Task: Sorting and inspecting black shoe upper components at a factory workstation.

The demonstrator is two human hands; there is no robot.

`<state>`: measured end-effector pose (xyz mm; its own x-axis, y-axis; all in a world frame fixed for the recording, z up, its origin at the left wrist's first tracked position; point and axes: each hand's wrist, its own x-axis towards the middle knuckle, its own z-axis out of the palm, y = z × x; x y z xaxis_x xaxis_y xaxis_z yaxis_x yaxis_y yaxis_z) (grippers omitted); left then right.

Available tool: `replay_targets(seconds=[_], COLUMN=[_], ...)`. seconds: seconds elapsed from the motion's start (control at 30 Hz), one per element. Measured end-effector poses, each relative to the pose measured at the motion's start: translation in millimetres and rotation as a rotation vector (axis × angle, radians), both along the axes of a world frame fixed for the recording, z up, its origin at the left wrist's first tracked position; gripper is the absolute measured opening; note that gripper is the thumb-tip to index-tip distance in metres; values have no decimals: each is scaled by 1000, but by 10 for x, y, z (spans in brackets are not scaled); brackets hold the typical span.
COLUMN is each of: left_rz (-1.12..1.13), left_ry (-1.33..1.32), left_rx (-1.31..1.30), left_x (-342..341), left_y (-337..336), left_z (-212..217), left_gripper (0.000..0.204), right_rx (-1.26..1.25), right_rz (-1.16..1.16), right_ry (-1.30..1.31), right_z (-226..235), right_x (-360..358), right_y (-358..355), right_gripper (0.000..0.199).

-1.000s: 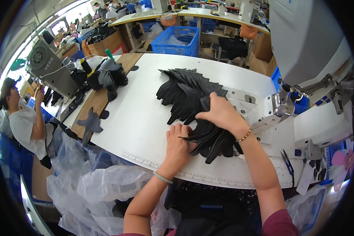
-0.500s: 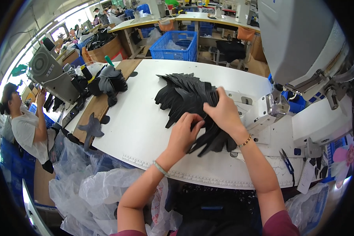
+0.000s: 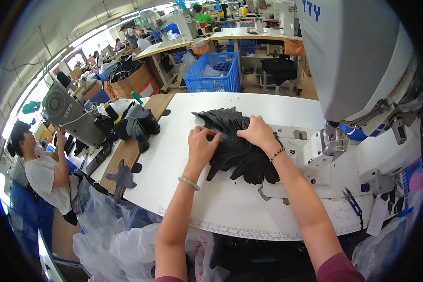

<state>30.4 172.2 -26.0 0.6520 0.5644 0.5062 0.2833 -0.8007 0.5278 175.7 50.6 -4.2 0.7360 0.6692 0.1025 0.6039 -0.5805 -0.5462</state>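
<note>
A fanned pile of black, leather-like cut pieces [image 3: 242, 157] lies on the white table of a sewing machine, its layers overlapping like feathers. My right hand [image 3: 258, 135] grips the pile's upper right part between thumb and fingers. At the upper left edge of the pile is my left hand [image 3: 203, 144], its thumb and fingertips pinched together. Whatever sits between those fingertips is too small to make out. The sewing machine's post [image 3: 322, 143] stands just right of the pile, under the large grey machine head [image 3: 357, 56].
Thread snips [image 3: 353, 207] lie at the table's right. On a wooden board to the left are a bundle of dark pieces [image 3: 138, 123] and a grey cut piece [image 3: 122, 178]. Plastic bags [image 3: 136, 249] hang below the front edge. A co-worker [image 3: 44, 171] sits at far left; a blue crate [image 3: 214, 73] stands behind.
My left hand has gone from the pile's lower edge up to its upper left edge. The loose lower pieces now lie gathered with the pile. The whole view has tilted up slightly.
</note>
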Motion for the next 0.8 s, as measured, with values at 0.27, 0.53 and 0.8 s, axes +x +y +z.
replay_targets(seconds=[0.27, 0.53, 0.8], left_rz=[176, 119, -269], left_ry=[43, -20, -437], left_rx=[-31, -392, -797], left_x=[81, 80, 29], left_y=[2, 68, -72], left_z=[-188, -220, 189], left_gripper=[51, 45, 19], right_rx=[216, 687, 674], right_rz=[-18, -16, 166], right_ry=[29, -86, 98], right_z=[-18, -100, 306], right_x=[-27, -54, -219], right_y=[43, -102, -412], right_gripper=[52, 36, 36])
